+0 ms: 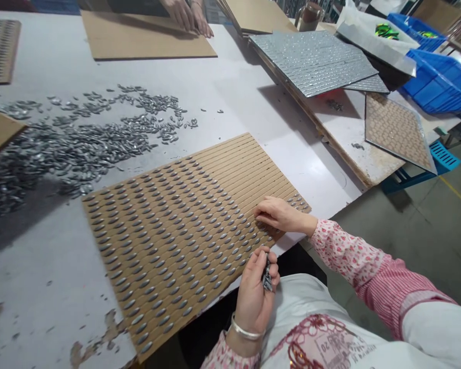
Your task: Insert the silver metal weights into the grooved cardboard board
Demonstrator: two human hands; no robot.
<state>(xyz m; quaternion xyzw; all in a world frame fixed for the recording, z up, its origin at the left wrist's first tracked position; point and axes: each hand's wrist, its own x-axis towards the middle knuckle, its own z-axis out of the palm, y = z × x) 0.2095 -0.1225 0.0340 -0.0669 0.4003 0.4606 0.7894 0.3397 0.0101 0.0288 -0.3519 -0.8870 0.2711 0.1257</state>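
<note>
A brown grooved board lies on the table before me, with rows of small grey spindle-shaped pieces set in its grooves. The upper right part of the board shows bare grooves. My left hand, near the board's front edge, is cupped around a small heap of these grey pieces. Over the right part of the board is my right hand, its fingers bent and pressed together at the end of the filled rows. Whatever its fingertips pinch is hidden beneath them.
A large loose pile of grey pieces spreads across the white table at left. Another person's hands rest on a brown board at the back. Silver ribbed panels, a patterned panel and blue crates are at right.
</note>
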